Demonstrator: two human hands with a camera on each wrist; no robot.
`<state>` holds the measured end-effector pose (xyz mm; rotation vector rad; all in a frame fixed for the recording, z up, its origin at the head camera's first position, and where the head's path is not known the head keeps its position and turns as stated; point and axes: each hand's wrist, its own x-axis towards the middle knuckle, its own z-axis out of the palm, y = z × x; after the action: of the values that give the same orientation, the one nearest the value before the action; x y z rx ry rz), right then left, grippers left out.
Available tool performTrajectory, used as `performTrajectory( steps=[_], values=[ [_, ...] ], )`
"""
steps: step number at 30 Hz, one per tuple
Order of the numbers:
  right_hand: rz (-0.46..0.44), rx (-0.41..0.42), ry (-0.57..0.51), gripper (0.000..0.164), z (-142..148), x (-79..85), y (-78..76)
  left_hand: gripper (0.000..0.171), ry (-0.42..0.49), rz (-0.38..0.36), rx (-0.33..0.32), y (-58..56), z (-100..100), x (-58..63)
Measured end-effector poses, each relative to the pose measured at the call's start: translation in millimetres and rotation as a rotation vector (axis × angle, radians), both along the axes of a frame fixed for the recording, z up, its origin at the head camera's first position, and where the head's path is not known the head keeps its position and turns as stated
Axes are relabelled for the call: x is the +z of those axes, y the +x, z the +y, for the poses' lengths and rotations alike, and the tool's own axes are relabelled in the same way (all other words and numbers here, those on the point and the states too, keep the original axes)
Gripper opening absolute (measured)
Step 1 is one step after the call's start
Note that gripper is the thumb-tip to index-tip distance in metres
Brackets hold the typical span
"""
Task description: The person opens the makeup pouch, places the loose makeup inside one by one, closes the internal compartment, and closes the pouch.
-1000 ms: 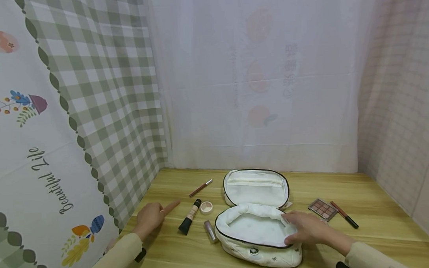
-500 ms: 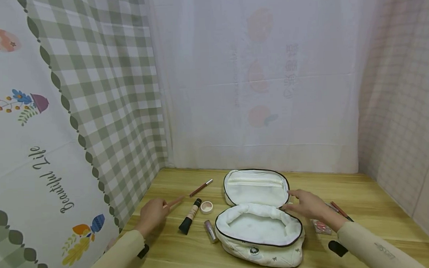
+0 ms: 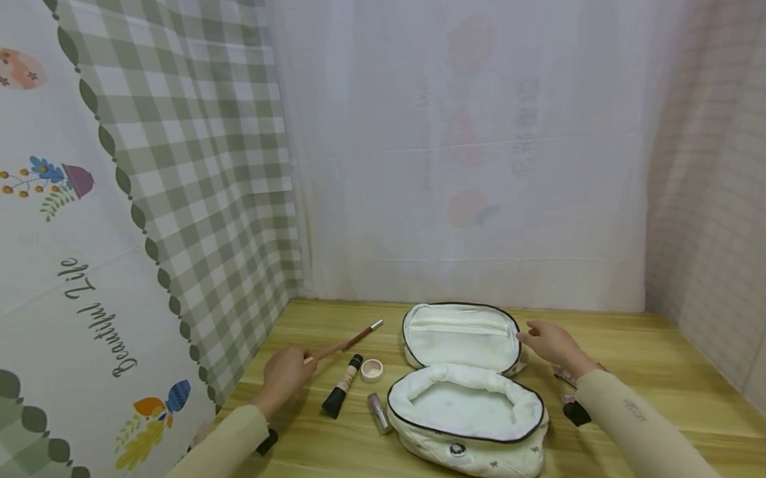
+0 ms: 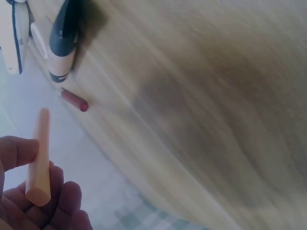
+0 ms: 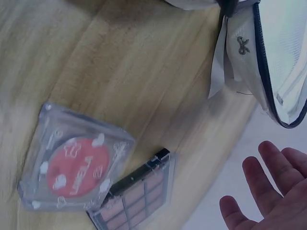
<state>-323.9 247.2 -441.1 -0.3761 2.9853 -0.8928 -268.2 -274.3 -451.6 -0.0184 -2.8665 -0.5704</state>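
My left hand pinches a slim peach-coloured stick between thumb and fingers, above the left side of the wooden table. In the head view the stick's far end overlaps a dark red slim tube with a silver end; the left wrist view shows them apart. A white quilted makeup bag lies in the middle, its lid folded back and its padded inside showing. Beside the lid's right edge is my right hand, its fingers relaxed and holding nothing. The right wrist view shows those fingers apart from the lid.
Left of the bag lie a black-and-beige squeeze tube, a small round jar and a purplish lipstick tube. Under my right arm are a clear compact with a pink disc and an eyeshadow palette. Curtains surround the table.
My right hand has left the bag's front rim and moved up to the lid's right side. My left hand, with the peach stick, has shifted slightly right and upward.
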Motion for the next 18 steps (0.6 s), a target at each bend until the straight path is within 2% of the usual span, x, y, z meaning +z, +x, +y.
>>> performTrajectory(
  steps=[7,14,18],
  values=[
    [-0.062,-0.030,-0.058,0.057,-9,-5.7,-9.4,0.018,0.015,0.024,-0.023,0.3,8,5.3],
    [-0.186,-0.036,-0.178,0.054,-17,-8.5,-14.3,0.012,0.011,0.042,-0.049,1.4,14,5.7],
    [-0.203,-0.050,-0.230,0.056,-16,-11.2,-19.1,0.011,0.014,0.059,-0.057,1.4,18,7.2]
  ],
)
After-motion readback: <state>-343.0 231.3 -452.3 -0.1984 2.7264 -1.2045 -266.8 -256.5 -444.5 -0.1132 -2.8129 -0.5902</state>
